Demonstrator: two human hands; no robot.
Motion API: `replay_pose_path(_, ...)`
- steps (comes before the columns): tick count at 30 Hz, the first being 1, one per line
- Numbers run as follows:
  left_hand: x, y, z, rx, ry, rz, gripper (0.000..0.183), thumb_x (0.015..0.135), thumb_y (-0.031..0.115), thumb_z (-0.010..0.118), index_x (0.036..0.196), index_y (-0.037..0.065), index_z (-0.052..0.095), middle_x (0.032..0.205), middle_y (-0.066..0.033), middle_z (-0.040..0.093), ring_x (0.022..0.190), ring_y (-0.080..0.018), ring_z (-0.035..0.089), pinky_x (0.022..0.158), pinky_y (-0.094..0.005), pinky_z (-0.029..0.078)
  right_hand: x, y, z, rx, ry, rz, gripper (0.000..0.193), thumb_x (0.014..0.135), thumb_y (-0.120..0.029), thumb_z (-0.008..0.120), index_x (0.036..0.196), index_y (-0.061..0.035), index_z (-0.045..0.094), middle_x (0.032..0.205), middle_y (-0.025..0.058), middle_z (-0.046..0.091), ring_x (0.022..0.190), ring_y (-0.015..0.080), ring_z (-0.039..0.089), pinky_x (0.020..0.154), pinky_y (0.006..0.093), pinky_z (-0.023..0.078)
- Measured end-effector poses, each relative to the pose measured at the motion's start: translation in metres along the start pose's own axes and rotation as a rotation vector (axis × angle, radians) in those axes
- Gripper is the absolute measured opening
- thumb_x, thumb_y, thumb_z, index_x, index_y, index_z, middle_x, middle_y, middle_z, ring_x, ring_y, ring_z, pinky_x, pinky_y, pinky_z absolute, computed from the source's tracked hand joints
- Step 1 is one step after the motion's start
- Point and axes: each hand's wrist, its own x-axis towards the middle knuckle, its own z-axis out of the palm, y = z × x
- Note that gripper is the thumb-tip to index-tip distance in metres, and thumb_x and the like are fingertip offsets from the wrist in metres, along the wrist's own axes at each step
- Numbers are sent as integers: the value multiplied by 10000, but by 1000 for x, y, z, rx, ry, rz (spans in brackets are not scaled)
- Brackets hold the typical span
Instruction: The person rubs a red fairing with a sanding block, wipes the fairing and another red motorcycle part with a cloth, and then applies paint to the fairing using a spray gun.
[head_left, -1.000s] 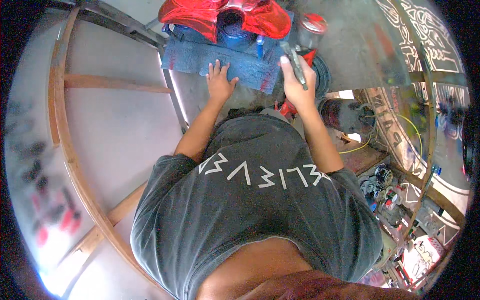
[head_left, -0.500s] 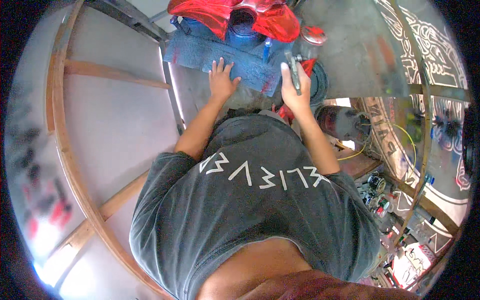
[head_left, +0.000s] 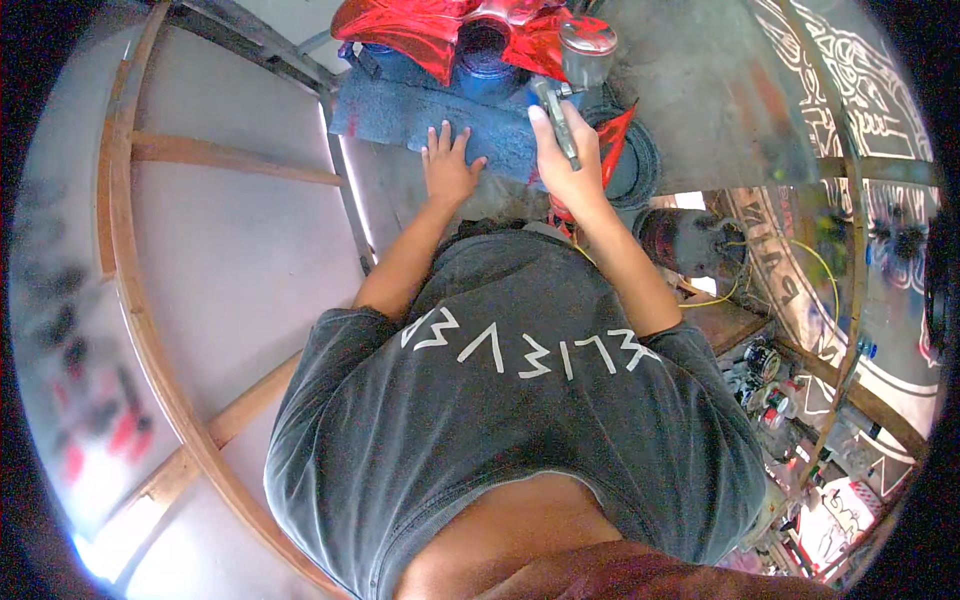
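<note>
My right hand point(head_left: 575, 160) is wrapped round the grip of a metal spray gun point(head_left: 553, 112). A clear paint cup point(head_left: 588, 60) with a red-smeared lid shows just beyond that hand and appears fixed to the gun. With fingers spread, my left hand point(head_left: 452, 165) rests at the near edge of a blue textured cloth point(head_left: 430, 110). Beyond the cloth lie glossy red moulded panels point(head_left: 400, 35), propped over blue cans point(head_left: 487, 68). The spray gun points toward these panels; its nozzle is hard to make out.
Right of my right hand sits a dark round tub point(head_left: 640, 165) with a red pointed piece point(head_left: 615, 140) over it. A dark cylinder point(head_left: 690, 240) with a yellow hose point(head_left: 825, 265) stands lower right. Cluttered bottles point(head_left: 775, 400) fill the lower right; wooden framing point(head_left: 230, 160) runs along the left.
My right hand has shifted left with the spray gun, so the cup now overlaps the right red panel and the red pointed piece shows more. My left hand has barely moved.
</note>
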Motion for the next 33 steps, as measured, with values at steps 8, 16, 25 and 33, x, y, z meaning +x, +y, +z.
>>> replay_pose_path(8,0,0,-2,4,-11,-3,714,877,443,762,1499,179,534,1649,-216,339,1534,-460,264,1203,-640,278,-15,25,-14,-81,91,21,266,1010,-293,661,1024,-28,672,741,182,656,652,306,657,643,425,500)
replay_pose_path(16,-1,6,-4,7,-15,-9,706,889,435,749,1506,174,528,1653,-225,330,1535,-471,258,1208,-638,270,-3,15,-12,-5,88,-3,256,995,-289,695,1019,-34,696,661,96,619,599,146,593,587,371,472)
replay_pose_path(25,-2,6,-1,23,-19,-23,708,885,452,749,1500,175,536,1655,-216,330,1541,-461,251,1210,-641,261,10,6,-6,21,12,-18,272,1028,-263,649,955,-1,654,678,56,553,656,100,498,615,335,444)
replay_pose_path(33,-3,-1,-1,-16,-9,-13,729,882,438,761,1517,181,513,1671,-201,303,1550,-455,231,1215,-642,249,-4,30,-43,-96,89,139,289,1024,-280,645,1028,0,718,820,89,723,786,152,661,739,345,515)
